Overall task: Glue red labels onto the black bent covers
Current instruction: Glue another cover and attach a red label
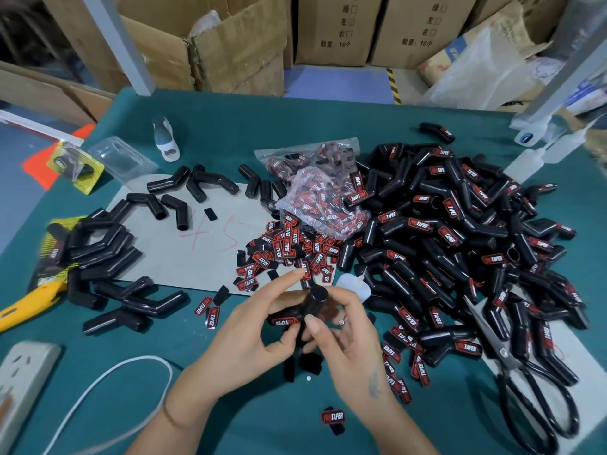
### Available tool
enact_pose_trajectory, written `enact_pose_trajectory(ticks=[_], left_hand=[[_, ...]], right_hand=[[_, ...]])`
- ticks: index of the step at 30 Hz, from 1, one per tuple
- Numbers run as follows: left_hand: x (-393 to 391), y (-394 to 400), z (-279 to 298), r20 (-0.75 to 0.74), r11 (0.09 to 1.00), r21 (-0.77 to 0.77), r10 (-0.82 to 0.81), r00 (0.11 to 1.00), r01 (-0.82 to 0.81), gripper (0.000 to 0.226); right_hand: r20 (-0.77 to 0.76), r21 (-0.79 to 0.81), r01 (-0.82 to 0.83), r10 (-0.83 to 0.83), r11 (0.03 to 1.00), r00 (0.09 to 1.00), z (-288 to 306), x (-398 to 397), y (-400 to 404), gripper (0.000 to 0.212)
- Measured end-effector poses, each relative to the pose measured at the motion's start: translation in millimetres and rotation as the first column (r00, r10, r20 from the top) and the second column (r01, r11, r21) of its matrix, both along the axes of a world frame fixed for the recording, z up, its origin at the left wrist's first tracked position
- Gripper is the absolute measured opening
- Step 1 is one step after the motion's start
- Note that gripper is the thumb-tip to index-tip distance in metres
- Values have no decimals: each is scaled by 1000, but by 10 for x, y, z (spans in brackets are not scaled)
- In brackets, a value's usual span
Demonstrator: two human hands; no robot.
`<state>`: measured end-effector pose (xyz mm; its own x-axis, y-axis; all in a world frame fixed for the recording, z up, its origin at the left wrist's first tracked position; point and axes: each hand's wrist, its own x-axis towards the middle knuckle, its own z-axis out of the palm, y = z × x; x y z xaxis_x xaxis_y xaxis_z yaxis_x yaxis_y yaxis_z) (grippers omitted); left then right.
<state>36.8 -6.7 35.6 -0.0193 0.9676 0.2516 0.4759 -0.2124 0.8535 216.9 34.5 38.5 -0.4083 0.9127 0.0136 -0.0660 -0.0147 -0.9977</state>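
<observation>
On a teal tabletop (230, 126) backed by cardboard boxes (236, 44), both the left hand (249, 326) and right hand (345, 333) curl their fingers round one black bent cover (312, 302) near the front edge, hiding its lower half, loose red labels (285, 247) just beyond, scissors (525, 382) cropped at right.

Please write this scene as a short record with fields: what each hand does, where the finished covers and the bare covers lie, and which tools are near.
left hand: holds the cover from the left
right hand: grips the same cover, thumb on it
cover: black, a red label on it
labelled pile: right side of the table
bare covers: left side, on and beside the grey sheet
loose labels: centre, below the bag
scissors: near right
</observation>
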Motion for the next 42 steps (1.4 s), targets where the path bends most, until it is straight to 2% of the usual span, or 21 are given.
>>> enact_pose_trajectory(ticks=[3,6,10,13,16,20,22,26,31,34,37,39,42], left_hand=[[-14,31,-19,111,998,58,-26,993,20,78],[-10,52,-21,302,994,109,-43,952,10,66],[9,85,-1,497,998,67,-39,867,7,62],[48,110,9,580,1000,14,-25,814,20,68],[71,115,27,656,999,-22,-14,754,38,61],[89,108,37,737,998,-45,-1,676,50,47],[97,110,21,759,998,-55,13,651,43,48],[109,118,2,774,997,-73,38,632,29,49],[117,125,20,778,995,-93,61,625,19,48],[112,115,-29,764,997,-70,28,645,39,49],[108,106,-110,725,995,-99,64,686,11,51],[99,99,-165,702,994,-113,82,708,-2,54],[91,102,-190,680,994,-104,59,730,17,53]], right_hand=[[-29,-2,8,-8,1000,1000,21,4,-3,32],[-45,-13,22,-22,1000,999,46,17,-14,30],[-89,9,7,-6,1000,996,76,35,-28,26],[-126,-2,-18,17,1000,992,90,33,-35,27],[-143,-34,-45,40,998,989,96,14,-45,29],[-179,-72,-75,61,995,982,77,0,-50,24],[-193,-100,-81,61,992,979,59,-6,-51,29],[-200,-130,-81,54,988,978,52,-14,-53,36],[-206,-123,-83,56,989,977,104,-22,-54,24],[-104,-23,-24,21,999,994,90,-31,-78,26],[60,220,85,-100,972,993,42,-33,-90,25],[79,356,110,-148,928,986,25,-46,-77,30],[81,459,114,-169,881,982,-5,-57,-69,28]])
